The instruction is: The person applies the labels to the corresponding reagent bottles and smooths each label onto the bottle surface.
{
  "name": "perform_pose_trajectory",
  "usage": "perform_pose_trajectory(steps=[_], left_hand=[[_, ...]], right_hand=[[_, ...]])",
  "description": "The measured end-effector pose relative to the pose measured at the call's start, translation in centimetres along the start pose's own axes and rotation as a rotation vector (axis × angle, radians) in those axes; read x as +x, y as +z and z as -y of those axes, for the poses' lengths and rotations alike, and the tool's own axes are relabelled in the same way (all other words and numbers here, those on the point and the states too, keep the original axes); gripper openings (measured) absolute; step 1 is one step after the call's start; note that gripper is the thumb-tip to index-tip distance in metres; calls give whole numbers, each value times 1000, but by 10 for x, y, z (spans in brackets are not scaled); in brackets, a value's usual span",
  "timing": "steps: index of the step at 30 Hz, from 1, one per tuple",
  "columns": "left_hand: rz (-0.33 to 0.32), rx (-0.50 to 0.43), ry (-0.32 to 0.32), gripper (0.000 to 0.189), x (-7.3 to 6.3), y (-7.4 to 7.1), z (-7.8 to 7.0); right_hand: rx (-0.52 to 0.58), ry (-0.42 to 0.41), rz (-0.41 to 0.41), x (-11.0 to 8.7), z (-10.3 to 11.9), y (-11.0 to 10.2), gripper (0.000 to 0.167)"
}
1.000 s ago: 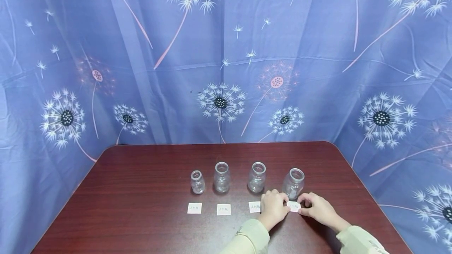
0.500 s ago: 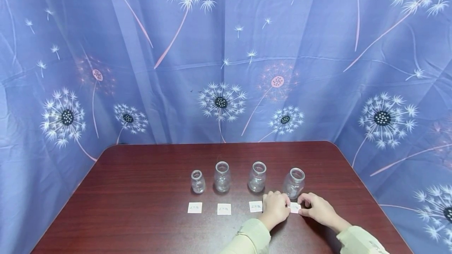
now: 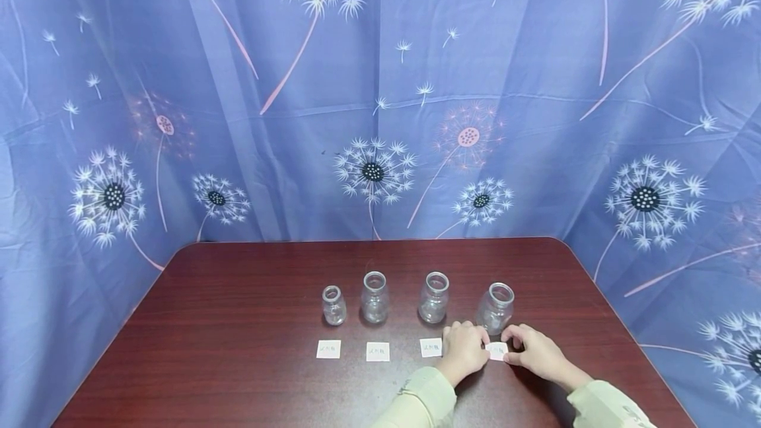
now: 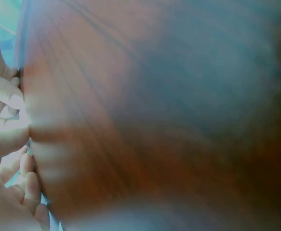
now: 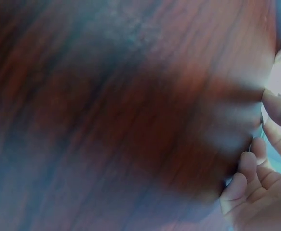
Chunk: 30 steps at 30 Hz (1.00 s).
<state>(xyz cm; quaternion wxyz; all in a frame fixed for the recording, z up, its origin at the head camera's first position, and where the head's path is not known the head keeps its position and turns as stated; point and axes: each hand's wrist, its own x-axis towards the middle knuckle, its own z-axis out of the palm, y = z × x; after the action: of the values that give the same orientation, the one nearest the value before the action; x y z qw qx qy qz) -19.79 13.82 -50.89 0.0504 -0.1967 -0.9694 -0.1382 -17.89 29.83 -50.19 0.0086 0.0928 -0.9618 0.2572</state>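
In the head view, a small white paper label (image 3: 496,351) with writing lies in front of the rightmost glass jar (image 3: 495,312). My left hand (image 3: 464,351) pinches its left edge between thumb and fingers. On the right edge, the thumb and index finger of my right hand (image 3: 538,353) pinch the same label. Fingers of both hands come close to the jar's base; whether they touch it I cannot tell. In the left wrist view, the left hand (image 4: 10,192) shows at the lower left edge. The right wrist view has the right hand (image 5: 263,192) at its lower right.
Left of the hands stand two similar jars (image 3: 433,302) (image 3: 375,302) and a smaller jar (image 3: 334,309). Before each lies a white label (image 3: 431,347) (image 3: 378,351) (image 3: 328,349) on the dark red table (image 3: 238,322). A blue dandelion-print curtain (image 3: 285,150) hangs behind.
Both hands stay nearly in place on the rightmost label. The left fingers shift slightly, covering a little more and then less of it. The jars and other labels have not moved.
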Motion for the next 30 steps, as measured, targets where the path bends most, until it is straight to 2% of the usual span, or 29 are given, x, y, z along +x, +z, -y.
perform_pose_trajectory(steps=[3, 9, 13, 18, 23, 30], left_hand=[[5, -8, 5, 13, -1, -1, 1], [8, -17, 17, 21, -2, -3, 3], [1, -19, 32, 21, -3, -5, 3], [-36, -38, 56, 16, -6, -7, 4], [-89, -164, 76, 16, -8, -6, 7], [-148, -368, 63, 14, -9, -6, 8]], right_hand=[[-34, 46, 26, 1, 5, -1, 25], [-4, 30, -3, 1, 7, 1, 25], [85, 6, -8, 1, 8, 2, 21], [241, -31, 37, 1, 9, -2, 16], [378, -23, 55, 0, 8, -8, 14], [485, -68, -14, -3, 9, -15, 12]])
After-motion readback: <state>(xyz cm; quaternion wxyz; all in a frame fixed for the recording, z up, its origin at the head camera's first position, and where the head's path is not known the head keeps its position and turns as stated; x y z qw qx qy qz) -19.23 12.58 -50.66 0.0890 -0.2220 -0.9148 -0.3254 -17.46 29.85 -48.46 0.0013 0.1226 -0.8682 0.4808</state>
